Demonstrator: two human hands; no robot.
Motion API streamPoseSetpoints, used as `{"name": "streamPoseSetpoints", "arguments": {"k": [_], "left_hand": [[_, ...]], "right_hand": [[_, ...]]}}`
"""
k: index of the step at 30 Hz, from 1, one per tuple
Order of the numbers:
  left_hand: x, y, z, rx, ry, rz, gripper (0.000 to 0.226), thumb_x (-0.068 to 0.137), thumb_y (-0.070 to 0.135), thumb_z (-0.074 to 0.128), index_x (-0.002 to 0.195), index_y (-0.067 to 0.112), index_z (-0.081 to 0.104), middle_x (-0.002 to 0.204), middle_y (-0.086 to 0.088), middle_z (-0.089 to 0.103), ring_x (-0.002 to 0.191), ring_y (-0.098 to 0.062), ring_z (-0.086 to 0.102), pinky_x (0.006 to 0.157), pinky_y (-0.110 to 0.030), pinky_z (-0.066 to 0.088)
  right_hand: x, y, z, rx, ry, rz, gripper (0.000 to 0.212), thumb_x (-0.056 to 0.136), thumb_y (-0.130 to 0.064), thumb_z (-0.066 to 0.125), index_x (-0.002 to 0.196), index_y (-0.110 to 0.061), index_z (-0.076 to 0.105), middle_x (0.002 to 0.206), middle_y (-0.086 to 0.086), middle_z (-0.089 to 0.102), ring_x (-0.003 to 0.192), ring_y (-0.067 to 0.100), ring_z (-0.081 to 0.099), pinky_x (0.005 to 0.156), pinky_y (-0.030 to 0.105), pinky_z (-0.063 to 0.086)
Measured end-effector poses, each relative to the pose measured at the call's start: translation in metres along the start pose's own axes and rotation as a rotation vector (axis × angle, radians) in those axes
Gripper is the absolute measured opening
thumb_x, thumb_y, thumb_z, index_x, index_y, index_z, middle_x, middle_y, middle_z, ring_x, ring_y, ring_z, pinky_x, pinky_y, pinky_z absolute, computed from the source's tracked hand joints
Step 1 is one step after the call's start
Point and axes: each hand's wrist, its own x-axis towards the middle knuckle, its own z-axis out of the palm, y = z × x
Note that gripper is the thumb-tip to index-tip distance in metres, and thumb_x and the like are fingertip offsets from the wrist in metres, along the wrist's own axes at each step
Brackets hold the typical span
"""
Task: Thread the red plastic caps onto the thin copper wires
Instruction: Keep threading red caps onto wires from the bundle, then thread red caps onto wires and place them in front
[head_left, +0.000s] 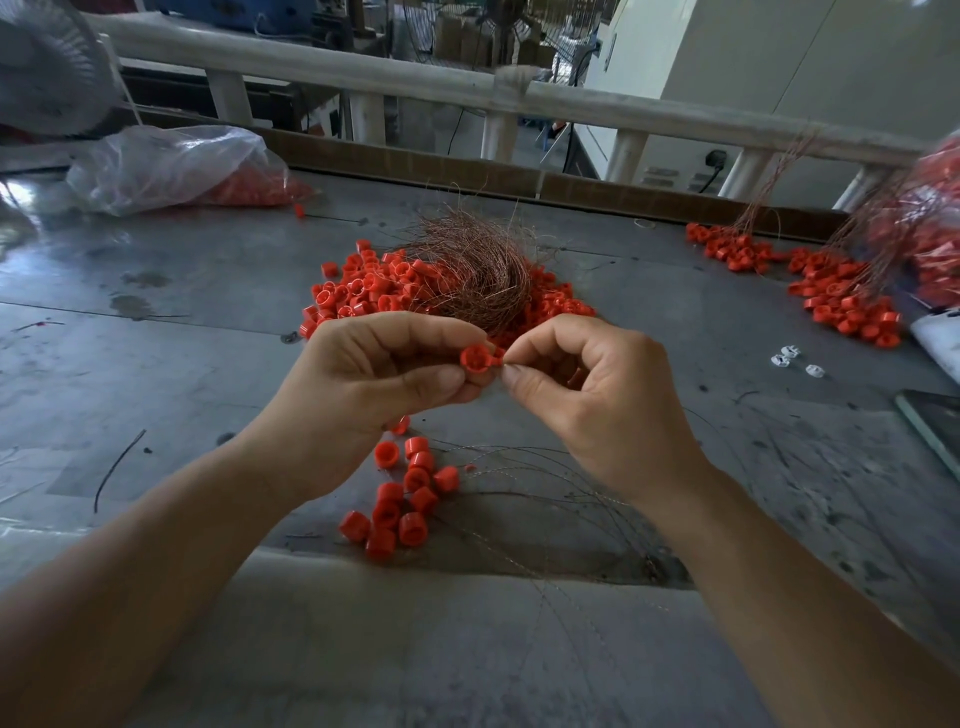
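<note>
Left hand (363, 384) pinches one red cap (475, 359); right hand (597, 405) pinched narrow against it, contents unclear. About twelve loose caps (413, 529) by worktop (156, 364) front edge.

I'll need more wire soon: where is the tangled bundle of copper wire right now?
In the head view the copper wire bundle sits centrally on the big pile of red caps, just beyond the left hand and right hand.

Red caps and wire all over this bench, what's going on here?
A person's left hand pinches one red cap while the right hand pinches at its side tab, apparently threading it. A loose cap pile and a copper wire bundle lie behind on the table.
</note>
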Motion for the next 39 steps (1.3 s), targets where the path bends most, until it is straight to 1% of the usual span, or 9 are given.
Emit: {"name": "streamPoseSetpoints", "arguments": {"k": [2, 4, 8, 12, 16, 21, 26, 30, 39], "left_hand": [[-0.0004, 0.0006, -0.0001, -0.01, -0.001, -0.001, 0.023, 0.066, 0.019, 0.075, 0.089, 0.017, 0.075, 0.088, -0.004, 0.073, 0.084, -0.016, 0.069, 0.072, -0.02, 0.054], [0.0001, 0.0004, -0.0001, -0.014, 0.019, -0.011, 0.018, 0.07, 0.012, 0.071, 0.087, 0.016, 0.075, 0.087, -0.004, 0.073, 0.083, -0.016, 0.07, 0.071, -0.02, 0.054], [-0.0006, 0.0015, -0.0003, -0.021, 0.017, -0.022, 0.025, 0.07, 0.002, 0.062, 0.086, 0.015, 0.075, 0.087, -0.005, 0.073, 0.083, -0.017, 0.07, 0.071, -0.02, 0.054], [-0.0001, 0.0012, 0.0015, -0.028, 0.018, -0.016, 0.021, 0.069, 0.002, 0.065, 0.083, 0.013, 0.075, 0.084, -0.006, 0.073, 0.081, -0.018, 0.07, 0.069, -0.02, 0.054], [0.0004, 0.0015, 0.0007, -0.04, 0.03, -0.04, 0.027, 0.063, 0.009, 0.065, 0.087, 0.014, 0.074, 0.084, -0.007, 0.073, 0.081, -0.018, 0.07, 0.068, -0.021, 0.055], [0.0018, 0.0006, 0.0011, -0.109, 0.005, -0.058, 0.026, 0.06, 0.009, 0.066, 0.084, 0.014, 0.075, 0.081, -0.003, 0.073, 0.076, -0.013, 0.07, 0.066, -0.019, 0.054], [0.0016, 0.0013, 0.0023, -0.149, -0.008, -0.07, 0.024, 0.06, 0.008, 0.066, 0.082, 0.013, 0.075, 0.082, -0.006, 0.073, 0.074, -0.013, 0.069, 0.065, -0.019, 0.054], [0.0019, 0.0022, 0.0025, -0.145, 0.005, -0.074, 0.025, 0.059, 0.009, 0.066, 0.082, 0.012, 0.075, 0.082, -0.006, 0.073, 0.074, -0.014, 0.069, 0.065, -0.019, 0.054], [0.0012, 0.001, 0.0009, -0.114, 0.003, -0.088, 0.029, 0.058, 0.009, 0.067, 0.086, 0.014, 0.075, 0.085, -0.006, 0.073, 0.079, -0.015, 0.07, 0.068, -0.019, 0.054]], "right_hand": [[0.0002, -0.0001, -0.0002, -0.001, 0.001, 0.002, 0.012, 0.077, -0.007, 0.07, 0.071, -0.016, 0.065, 0.066, -0.006, 0.061, 0.059, 0.008, 0.054, 0.053, 0.014, 0.044], [0.0001, -0.0004, 0.0, -0.004, -0.001, -0.002, 0.011, 0.077, -0.008, 0.07, 0.071, -0.016, 0.065, 0.066, -0.007, 0.061, 0.059, 0.008, 0.054, 0.053, 0.014, 0.044], [-0.0001, -0.0004, 0.0, 0.0, 0.004, -0.002, 0.011, 0.077, -0.007, 0.07, 0.071, -0.016, 0.065, 0.066, -0.007, 0.061, 0.058, 0.008, 0.054, 0.053, 0.015, 0.044], [0.0003, 0.0004, -0.0007, -0.004, 0.003, -0.003, 0.014, 0.077, -0.006, 0.069, 0.07, -0.017, 0.065, 0.065, -0.008, 0.061, 0.058, 0.005, 0.054, 0.054, 0.013, 0.043], [0.0002, -0.0001, -0.0013, 0.005, -0.01, -0.005, 0.017, 0.077, -0.005, 0.069, 0.07, -0.02, 0.064, 0.065, -0.012, 0.059, 0.058, 0.002, 0.054, 0.054, 0.011, 0.042], [-0.0001, -0.0005, -0.003, 0.059, -0.032, 0.017, 0.022, 0.078, -0.002, 0.066, 0.069, -0.022, 0.064, 0.056, -0.015, 0.055, 0.05, -0.001, 0.049, 0.048, 0.008, 0.035], [0.0018, 0.0002, -0.0022, 0.082, -0.069, 0.067, 0.018, 0.078, -0.007, 0.068, 0.07, -0.023, 0.065, 0.055, -0.011, 0.057, 0.05, 0.001, 0.048, 0.046, 0.016, 0.039], [0.0013, -0.001, -0.0018, 0.096, -0.047, 0.032, 0.017, 0.078, -0.008, 0.069, 0.07, -0.022, 0.064, 0.056, -0.014, 0.057, 0.052, 0.0, 0.051, 0.049, 0.011, 0.039], [0.0004, -0.0026, -0.0017, 0.061, -0.018, -0.007, 0.018, 0.078, -0.007, 0.069, 0.068, -0.022, 0.064, 0.062, -0.01, 0.061, 0.058, 0.007, 0.056, 0.052, 0.017, 0.047]]}}
